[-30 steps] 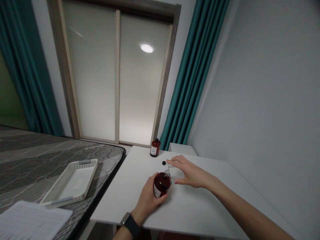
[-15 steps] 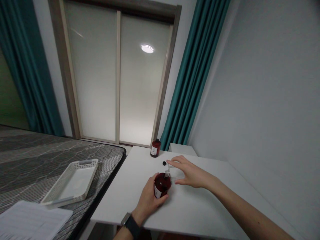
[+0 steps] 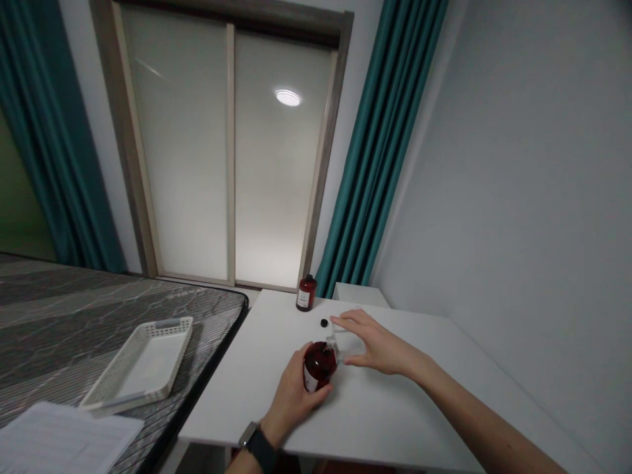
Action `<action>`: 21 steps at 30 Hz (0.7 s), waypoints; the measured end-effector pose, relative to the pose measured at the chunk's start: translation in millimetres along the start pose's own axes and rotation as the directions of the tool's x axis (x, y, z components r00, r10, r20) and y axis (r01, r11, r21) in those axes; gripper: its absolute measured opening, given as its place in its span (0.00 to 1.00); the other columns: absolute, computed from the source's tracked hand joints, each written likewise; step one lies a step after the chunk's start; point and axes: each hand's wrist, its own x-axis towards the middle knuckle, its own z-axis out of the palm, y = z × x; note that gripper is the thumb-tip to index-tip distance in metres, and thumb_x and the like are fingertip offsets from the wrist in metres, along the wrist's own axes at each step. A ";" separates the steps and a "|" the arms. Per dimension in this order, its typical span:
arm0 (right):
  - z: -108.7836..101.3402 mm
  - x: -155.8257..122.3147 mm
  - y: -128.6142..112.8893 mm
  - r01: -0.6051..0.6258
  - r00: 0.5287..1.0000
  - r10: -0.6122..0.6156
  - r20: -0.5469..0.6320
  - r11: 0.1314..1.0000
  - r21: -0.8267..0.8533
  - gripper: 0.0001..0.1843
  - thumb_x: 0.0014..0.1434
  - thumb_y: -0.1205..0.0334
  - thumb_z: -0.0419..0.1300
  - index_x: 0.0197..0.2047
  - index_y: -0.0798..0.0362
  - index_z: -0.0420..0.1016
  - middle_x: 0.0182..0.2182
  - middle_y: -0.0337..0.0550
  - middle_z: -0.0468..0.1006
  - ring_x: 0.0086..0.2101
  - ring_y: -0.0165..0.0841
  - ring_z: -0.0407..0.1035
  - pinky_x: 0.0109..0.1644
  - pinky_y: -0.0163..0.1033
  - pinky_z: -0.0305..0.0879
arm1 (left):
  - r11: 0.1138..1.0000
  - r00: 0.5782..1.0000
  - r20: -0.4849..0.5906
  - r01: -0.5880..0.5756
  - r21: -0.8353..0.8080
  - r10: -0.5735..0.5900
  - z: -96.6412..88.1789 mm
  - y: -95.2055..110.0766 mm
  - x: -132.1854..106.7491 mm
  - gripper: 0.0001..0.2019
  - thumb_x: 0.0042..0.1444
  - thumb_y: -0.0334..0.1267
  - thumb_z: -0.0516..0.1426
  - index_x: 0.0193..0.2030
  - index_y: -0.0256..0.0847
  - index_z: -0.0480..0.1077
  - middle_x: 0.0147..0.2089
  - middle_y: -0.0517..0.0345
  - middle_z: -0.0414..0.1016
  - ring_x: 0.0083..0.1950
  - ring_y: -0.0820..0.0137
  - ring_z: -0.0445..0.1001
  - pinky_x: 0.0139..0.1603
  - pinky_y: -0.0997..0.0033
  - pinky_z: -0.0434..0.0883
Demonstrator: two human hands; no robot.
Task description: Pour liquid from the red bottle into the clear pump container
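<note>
My left hand (image 3: pixel 292 390) is wrapped around a dark reddish-brown bottle (image 3: pixel 320 359) with a white label. The bottle is uncapped and leans to the right. Its mouth is at a clear, see-through vessel (image 3: pixel 340 343), probably a beaker or cup, whose outline is hard to make out. Thumb and fingers of my right hand (image 3: pixel 372 341) grip that vessel from the right. A small black cap (image 3: pixel 324 322) lies on the white table (image 3: pixel 237 388) just beyond the bottle. Whether liquid is flowing cannot be seen.
A second reddish-brown bottle (image 3: pixel 306 293), with a black cap, stands at the table's far edge. To the left, a white plastic basket (image 3: pixel 170 365) and papers (image 3: pixel 69 434) lie on a grey patterned mattress (image 3: pixel 197 296). A pale wall (image 3: pixel 518 197) borders the right side.
Almost nothing differs. The view has shifted very slightly, and both hands keep the same holds on the bottle and the clear vessel.
</note>
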 end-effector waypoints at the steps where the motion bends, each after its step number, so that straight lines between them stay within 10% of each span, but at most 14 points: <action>1: 1.2 -1.6 1.2 -0.007 1.000 0.007 -0.013 1.000 0.006 0.44 0.53 0.59 0.73 0.70 0.39 0.61 0.63 0.48 0.69 0.63 0.47 0.61 0.68 0.58 0.57 | 1.000 1.000 0.004 0.004 -0.001 -0.004 -0.2 0.3 -0.2 0.39 0.46 0.33 0.66 0.66 0.38 0.60 0.64 0.41 0.70 0.65 0.50 0.70 0.68 0.45 0.65; 12: 44.2 -25.3 19.3 -0.145 0.945 0.228 -0.236 0.936 0.321 0.50 0.53 0.62 0.69 0.73 0.41 0.50 0.61 0.48 0.67 0.59 0.44 0.64 0.66 0.57 0.58 | 0.996 0.996 0.063 0.073 -0.060 -0.069 -3.1 8.7 4.2 0.37 0.48 0.32 0.65 0.65 0.39 0.60 0.64 0.42 0.69 0.65 0.52 0.69 0.68 0.46 0.64; 21: 109.8 -37.4 43.1 -0.079 0.784 0.548 -0.292 0.554 0.829 0.35 0.55 0.50 0.66 0.62 0.45 0.58 0.55 0.49 0.69 0.56 0.44 0.67 0.61 0.55 0.66 | 0.994 0.990 0.125 0.071 -0.081 -0.061 0.4 7.2 15.7 0.36 0.51 0.33 0.64 0.67 0.39 0.58 0.67 0.41 0.66 0.68 0.53 0.65 0.71 0.48 0.59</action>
